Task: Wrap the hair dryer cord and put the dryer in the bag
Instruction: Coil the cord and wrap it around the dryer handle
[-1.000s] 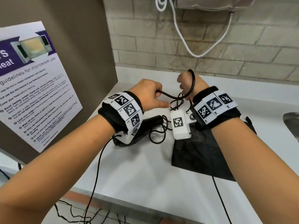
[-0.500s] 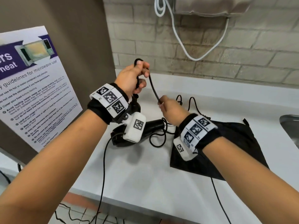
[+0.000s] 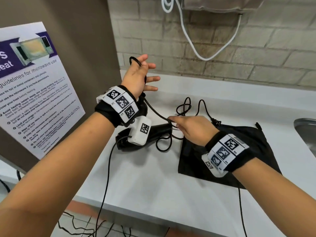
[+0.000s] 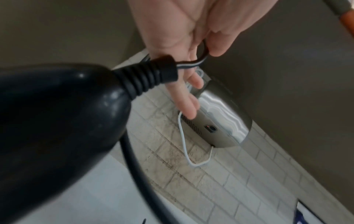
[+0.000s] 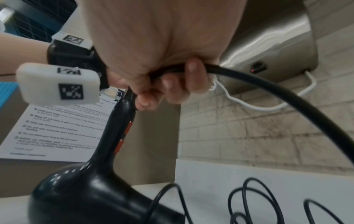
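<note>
Head view first: wrapping barely started, going by the layout. Left hand [image 3: 138, 77] up above the hair dryer [image 3: 153, 134], fingers mostly spread and straight, but with a small loop of the cord [image 3: 154, 109] pinched up near the thumb (left wrist view confirms it, a tight bend of cord caught between thumb and fingers right where the cord leaves the dryer's ribbed collar [image 4: 147, 74]). Right hand [image 3: 189, 129] lower down, just beside the dryer's nozzle end, fingers curled round a stretch of cord, clear enough in the right wrist view, with the cord arcing away from the fist. Dryer itself resting on the white counter [image 3: 153, 177], handle pointing up toward the left wrist. Most of the cord loose: a couple of messy loops on the counter behind the right hand, plug [image 3: 216, 122] lying at the bag's back edge, another slack loop in front of the nozzle. So, pretty much everything left: coil the cord, secure it, then bag it. Black bag [image 3: 242, 146] flat on the counter to the right of the dryer, partly under the right wrist, looks limp and empty (opening not really visible, so hard to be sure). Nothing in it as far as can be told.
</note>
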The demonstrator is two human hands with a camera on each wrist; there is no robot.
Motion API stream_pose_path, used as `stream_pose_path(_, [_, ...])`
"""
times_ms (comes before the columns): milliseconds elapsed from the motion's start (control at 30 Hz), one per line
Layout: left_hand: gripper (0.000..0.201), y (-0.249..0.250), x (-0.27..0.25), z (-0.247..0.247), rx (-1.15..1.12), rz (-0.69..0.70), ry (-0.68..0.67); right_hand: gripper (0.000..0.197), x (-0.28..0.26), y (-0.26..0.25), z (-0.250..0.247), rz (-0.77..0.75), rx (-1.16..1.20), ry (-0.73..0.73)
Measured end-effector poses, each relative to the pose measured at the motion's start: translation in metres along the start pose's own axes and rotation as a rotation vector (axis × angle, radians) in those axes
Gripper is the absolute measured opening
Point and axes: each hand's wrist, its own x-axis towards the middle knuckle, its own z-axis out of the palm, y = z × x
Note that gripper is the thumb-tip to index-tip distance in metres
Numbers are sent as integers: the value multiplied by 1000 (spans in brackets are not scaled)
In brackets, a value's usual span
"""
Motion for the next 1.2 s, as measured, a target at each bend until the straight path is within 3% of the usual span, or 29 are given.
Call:
stream_pose_path(233, [30, -5, -1, 8, 432, 88, -133, 49, 21, 0, -24, -141, 4, 304])
stream_pose_path(333, [33, -1, -5, 13, 535, 53, -223, 39, 27, -1, -32, -181, 21, 442])
stream_pose_path(433, [56, 3, -8, 18, 599, -42, -302, 23, 35, -5, -41, -159, 169, 604])
stream_pose_path(533, [83, 4, -10, 20, 683, -86, -366, 28, 44, -8, -47, -83, 342, 676])
stream_pose_path(667, [89, 12, -15, 22, 651, -115, -446, 41, 50, -4, -54, -52, 376, 726])
stream_pose_path(767, [88, 17, -19, 26, 555, -150, -536, 51, 52, 1, -60, -51, 332, 661])
stream_pose_path(867, [72, 16, -15, 24, 480, -188, -664, 47, 53, 7, -60, -62, 347, 575])
stream_pose_path(967, [48, 14, -11, 18, 640, -185, -753, 46, 54, 16, -60, -9, 441, 569])
stream_pose_path(1033, [37, 12, -9, 18, 636, -171, -692, 43, 53, 23, -59, 58, 480, 562])
stream_pose_path(1167, [37, 8, -10, 18, 479, -125, -520, 28, 54, 29, -48, 98, 531, 581])
stream_pose_path(1200, [37, 9, -9, 16, 448, -121, -490, 33, 54, 28, -44, 84, 556, 595])
